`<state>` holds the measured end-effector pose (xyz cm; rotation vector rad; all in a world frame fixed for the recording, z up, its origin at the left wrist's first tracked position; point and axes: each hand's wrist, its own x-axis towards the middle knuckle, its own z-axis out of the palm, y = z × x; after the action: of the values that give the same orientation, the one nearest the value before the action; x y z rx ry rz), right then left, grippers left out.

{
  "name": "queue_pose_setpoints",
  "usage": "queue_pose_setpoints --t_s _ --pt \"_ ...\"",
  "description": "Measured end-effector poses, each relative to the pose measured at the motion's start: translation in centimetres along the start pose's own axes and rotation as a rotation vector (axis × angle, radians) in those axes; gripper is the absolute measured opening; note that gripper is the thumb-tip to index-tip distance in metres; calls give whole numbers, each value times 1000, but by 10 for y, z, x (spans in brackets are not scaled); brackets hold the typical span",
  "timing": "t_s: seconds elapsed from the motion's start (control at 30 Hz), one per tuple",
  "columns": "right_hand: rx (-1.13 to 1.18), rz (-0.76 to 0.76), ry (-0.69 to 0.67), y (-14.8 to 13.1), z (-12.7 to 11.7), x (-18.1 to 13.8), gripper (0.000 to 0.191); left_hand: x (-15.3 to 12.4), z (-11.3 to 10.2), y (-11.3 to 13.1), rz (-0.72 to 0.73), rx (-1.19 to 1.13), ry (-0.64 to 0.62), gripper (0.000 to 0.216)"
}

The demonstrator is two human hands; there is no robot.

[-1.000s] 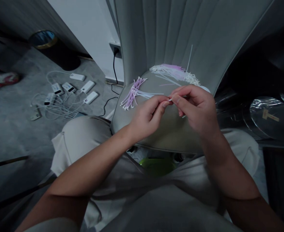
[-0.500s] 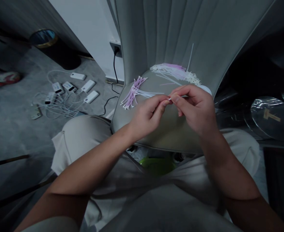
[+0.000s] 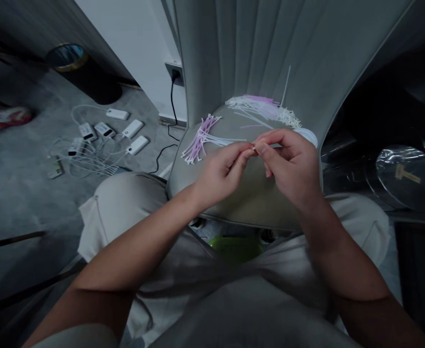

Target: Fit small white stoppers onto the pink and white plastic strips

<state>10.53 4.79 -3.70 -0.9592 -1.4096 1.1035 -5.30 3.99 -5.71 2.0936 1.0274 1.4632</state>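
Observation:
My left hand [image 3: 219, 171] and my right hand [image 3: 294, 166] meet fingertip to fingertip above the chair seat [image 3: 259, 200]. Both are closed in a pinch on a tiny white piece [image 3: 253, 148]; the fingers cover most of it, and its kind cannot be made out. Left of my hands lies a crossed bundle of thin lilac and white strips [image 3: 201, 137] with small white ends. Behind my hands is a larger pile of similar strips [image 3: 265, 107]. One white strip [image 3: 285, 87] leans up against the backrest. A white rounded object [image 3: 308, 137] is partly hidden behind my right hand.
The grey chair backrest [image 3: 248, 48] rises ahead. On the floor at left lie several white power banks [image 3: 133, 128] with tangled cables [image 3: 92, 162]. A black bin [image 3: 89, 75] stands near the wall socket [image 3: 174, 73]. Something green [image 3: 234, 246] shows beneath the seat.
Both hands keep their pinch in nearly the same place. The whole view has shifted very slightly; the strips lie as before.

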Motion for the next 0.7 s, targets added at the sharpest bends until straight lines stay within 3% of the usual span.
queue_pose_setpoints --t_s 0.47,0.7 --pt "-138 -54 20 1 1 0 13 -1 -1 -3 65 149 -16 19" --pt "-26 -70 -20 4 -1 3 11 -2 -5 -1 91 282 -64 18"
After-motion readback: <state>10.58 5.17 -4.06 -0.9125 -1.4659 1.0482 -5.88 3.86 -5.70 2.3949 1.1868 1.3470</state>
